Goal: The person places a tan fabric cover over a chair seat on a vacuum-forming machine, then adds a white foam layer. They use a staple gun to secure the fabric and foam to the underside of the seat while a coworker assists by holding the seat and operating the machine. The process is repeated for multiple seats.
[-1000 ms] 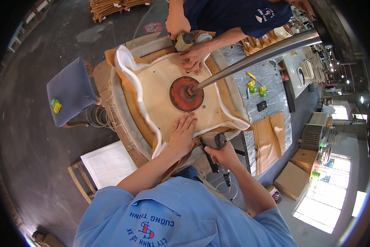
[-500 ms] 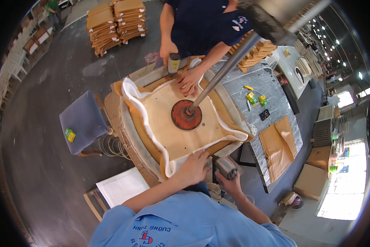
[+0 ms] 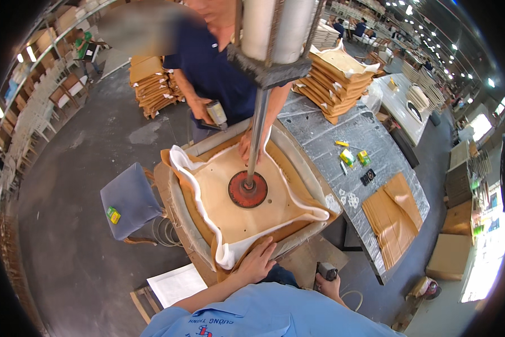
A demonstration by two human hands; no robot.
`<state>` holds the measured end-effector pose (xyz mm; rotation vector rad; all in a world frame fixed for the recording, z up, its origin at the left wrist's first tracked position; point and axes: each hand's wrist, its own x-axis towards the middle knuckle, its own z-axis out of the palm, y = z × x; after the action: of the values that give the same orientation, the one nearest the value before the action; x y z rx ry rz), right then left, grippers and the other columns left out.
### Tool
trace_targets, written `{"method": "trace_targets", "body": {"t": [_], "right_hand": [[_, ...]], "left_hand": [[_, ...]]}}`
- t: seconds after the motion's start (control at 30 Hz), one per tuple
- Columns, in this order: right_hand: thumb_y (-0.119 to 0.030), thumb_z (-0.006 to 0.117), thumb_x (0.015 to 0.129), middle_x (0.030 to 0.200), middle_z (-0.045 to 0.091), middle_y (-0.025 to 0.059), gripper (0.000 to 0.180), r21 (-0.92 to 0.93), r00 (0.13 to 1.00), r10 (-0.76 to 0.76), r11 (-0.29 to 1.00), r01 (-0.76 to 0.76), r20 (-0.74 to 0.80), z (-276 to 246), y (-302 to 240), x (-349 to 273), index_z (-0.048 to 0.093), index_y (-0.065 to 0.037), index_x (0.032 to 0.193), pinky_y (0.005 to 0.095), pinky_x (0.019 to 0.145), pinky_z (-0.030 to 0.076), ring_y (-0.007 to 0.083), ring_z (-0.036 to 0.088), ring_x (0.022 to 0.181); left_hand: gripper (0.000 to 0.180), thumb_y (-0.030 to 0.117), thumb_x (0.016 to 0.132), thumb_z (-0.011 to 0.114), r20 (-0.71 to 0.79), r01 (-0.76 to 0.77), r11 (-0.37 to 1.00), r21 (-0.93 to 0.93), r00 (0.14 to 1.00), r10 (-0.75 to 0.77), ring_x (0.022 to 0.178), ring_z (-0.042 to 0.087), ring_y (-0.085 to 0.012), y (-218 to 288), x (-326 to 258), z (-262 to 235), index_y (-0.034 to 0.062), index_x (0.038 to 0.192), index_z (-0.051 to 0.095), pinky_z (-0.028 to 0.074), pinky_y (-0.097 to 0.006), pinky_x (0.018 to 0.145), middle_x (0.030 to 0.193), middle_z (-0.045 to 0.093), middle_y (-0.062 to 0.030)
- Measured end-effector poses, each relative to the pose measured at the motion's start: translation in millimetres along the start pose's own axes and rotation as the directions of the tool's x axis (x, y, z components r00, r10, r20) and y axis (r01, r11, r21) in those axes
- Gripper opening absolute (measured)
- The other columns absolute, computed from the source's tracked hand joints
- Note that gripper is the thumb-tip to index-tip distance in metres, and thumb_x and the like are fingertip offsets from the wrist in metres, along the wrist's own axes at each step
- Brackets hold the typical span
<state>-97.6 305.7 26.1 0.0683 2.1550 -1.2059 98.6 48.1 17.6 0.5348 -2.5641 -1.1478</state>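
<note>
A pale wooden seat panel [image 3: 212, 196] lies bottom-up inside a padded grey frame [image 3: 186, 236]. White padding [image 3: 198, 191] and brown cover material [image 3: 205, 226] stand up around its edges. A round red press plate [image 3: 251, 195] on a metal rod bears down on its middle. My left hand [image 3: 256, 262] rests with fingers stretched out on the brown material at the near edge. Low at my right, away from the panel, my right hand [image 3: 328, 285] is wrapped round a staple gun [image 3: 326, 271].
Across the frame a co-worker holds another staple gun [image 3: 216, 112], other hand on the panel. A blue-grey stool [image 3: 128, 194] stands left. On the plastic-covered table [image 3: 314, 124] at right are small boxes [image 3: 347, 158], brown sheets [image 3: 392, 216] and stacked covered panels [image 3: 334, 90].
My right hand has drawn the staple gun down and away from the panel's near edge. The co-worker's staple gun has lifted off the far edge. The view has shifted.
</note>
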Motion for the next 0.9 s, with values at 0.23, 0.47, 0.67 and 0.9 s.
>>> {"method": "trace_targets", "body": {"t": [0.23, 0.47, 0.67, 0.9], "right_hand": [[-0.007, 0.083, 0.087, 0.078, 0.068, 0.0058, 0.027, 0.042, 0.997, 0.071, 0.997, -0.072, 0.022, -38.4, -6.3, 93.4, 0.068, -0.004, 0.108, 0.0329, 0.046, 0.047, 0.0159, 0.062, 0.057], [-0.007, 0.082, 0.086, 0.075, 0.067, 0.0068, 0.023, 0.058, 0.979, 0.180, 0.983, -0.175, -0.093, -86.8, -13.6, 191.8, 0.066, -0.004, 0.102, 0.0357, 0.041, 0.047, 0.0179, 0.059, 0.048], [-0.007, 0.081, 0.085, 0.079, 0.068, 0.0064, 0.027, 0.030, 0.970, 0.215, 0.977, -0.213, -0.116, -101.5, -26.0, 223.5, 0.065, -0.010, 0.107, 0.0366, 0.041, 0.046, 0.0189, 0.059, 0.048], [-0.005, 0.080, 0.087, 0.078, 0.066, 0.0074, 0.022, -0.014, 0.964, 0.266, 0.964, -0.266, 0.008, -100.2, -31.6, 229.1, 0.066, -0.007, 0.103, 0.0372, 0.041, 0.045, 0.0205, 0.057, 0.049]], "left_hand": [[0.050, 0.022, 0.095, 0.072, -0.305, 0.222, 0.963, 0.156, 0.938, -0.167, 0.131, 0.061, -0.0377, 15.8, 5.2, 14.2, -0.0001, 0.139, 0.062, 0.049, -0.047, 0.111, 0.150, 0.058, -0.0198], [0.032, 0.018, 0.090, 0.074, -0.441, 0.303, 0.882, 0.362, 0.889, -0.125, 0.108, 0.071, -0.0288, 30.3, 11.9, 1.7, 0.0081, 0.121, 0.072, 0.052, -0.041, 0.096, 0.136, 0.071, -0.0093], [0.030, 0.020, 0.093, 0.070, -0.411, 0.314, 0.834, 0.454, 0.904, -0.117, 0.103, 0.071, -0.0251, 25.3, 6.9, -4.4, 0.0116, 0.122, 0.071, 0.052, -0.041, 0.095, 0.138, 0.069, -0.0047], [0.028, 0.021, 0.094, 0.068, -0.369, 0.323, 0.820, 0.472, 0.918, -0.149, 0.107, 0.070, -0.0233, 25.8, 5.3, -4.5, 0.0117, 0.121, 0.072, 0.051, -0.040, 0.096, 0.138, 0.068, -0.0039]]}}
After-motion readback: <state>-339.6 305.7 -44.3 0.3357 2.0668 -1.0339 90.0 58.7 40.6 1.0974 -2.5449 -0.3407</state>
